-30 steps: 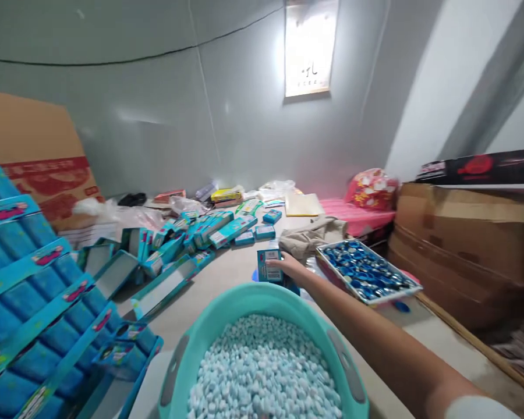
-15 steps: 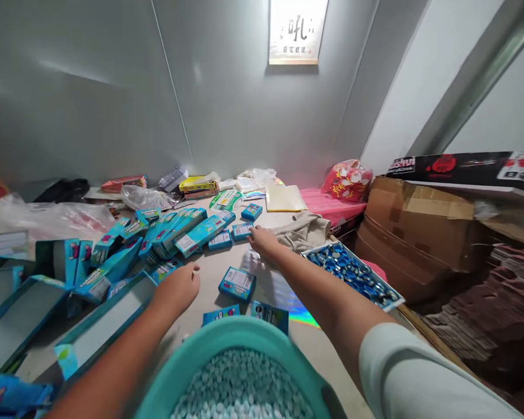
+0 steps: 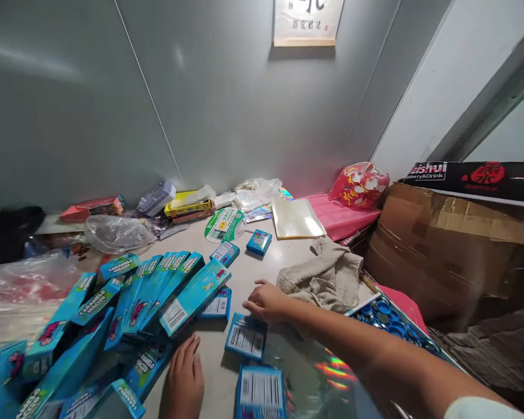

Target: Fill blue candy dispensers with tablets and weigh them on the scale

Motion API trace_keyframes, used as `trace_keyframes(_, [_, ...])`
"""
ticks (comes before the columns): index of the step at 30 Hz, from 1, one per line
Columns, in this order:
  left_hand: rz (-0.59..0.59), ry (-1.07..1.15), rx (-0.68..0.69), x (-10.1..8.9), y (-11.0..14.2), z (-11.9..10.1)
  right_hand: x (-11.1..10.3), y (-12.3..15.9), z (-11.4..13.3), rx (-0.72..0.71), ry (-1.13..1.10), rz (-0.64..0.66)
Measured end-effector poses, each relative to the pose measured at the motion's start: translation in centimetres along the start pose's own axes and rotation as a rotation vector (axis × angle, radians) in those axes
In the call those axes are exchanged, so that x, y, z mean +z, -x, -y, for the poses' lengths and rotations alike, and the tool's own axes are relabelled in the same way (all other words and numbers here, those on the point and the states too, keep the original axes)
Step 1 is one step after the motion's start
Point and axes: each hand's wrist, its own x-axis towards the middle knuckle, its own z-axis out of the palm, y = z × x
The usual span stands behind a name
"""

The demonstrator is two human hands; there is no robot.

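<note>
Spreading loose grips, left hand [image 3: 185, 372] and right hand [image 3: 265, 299] are beside blue cartons [image 3: 196, 295], a tray [image 3: 364, 304] nearby holding blue discs [image 3: 389, 321].

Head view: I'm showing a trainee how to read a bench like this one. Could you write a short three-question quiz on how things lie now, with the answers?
1. True or false: the patterned red bag lies on the pink material.

2. In the picture, where does the beige cloth lie relative to the right hand?
A) to its left
B) to its right
C) underneath the palm

3. Fill in the colour: the left hand is at the table, beside a heap of long ____ cartons.

Key: 1 true; 2 B; 3 blue
</note>
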Motion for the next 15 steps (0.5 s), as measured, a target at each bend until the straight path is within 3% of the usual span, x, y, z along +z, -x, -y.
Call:
trace_keyframes(2, [-0.007, 0.015, -0.001, 0.1, 0.1, 0.3, -2.3, -2.5, -1.4, 0.045, -0.003, -0.045])
trace_keyframes(5, [0.016, 0.019, -0.022, -0.5, 0.1, -0.3, -6.8, -8.8, -4.8, 0.199, 0.004, -0.218])
trace_keyframes(7, [0.04, 0.029, -0.063, -1.1, 0.0, -1.0, -8.1, -12.5, -6.4, 0.295, -0.007, -0.229])
trace_keyframes(10, [0.06, 0.055, -0.116, -1.6, -0.1, -1.7, -6.0, -14.2, -5.6, 0.327, -0.038, -0.113])
trace_keyframes(13, [0.049, 0.065, -0.145, -1.6, 0.0, -1.7, -2.1, -11.1, -2.1, 0.232, -0.104, 0.043])
trace_keyframes(15, [0.028, 0.022, -0.213, -1.4, 0.3, -1.4, -0.7, -8.6, 0.1, 0.151, -0.17, 0.169])
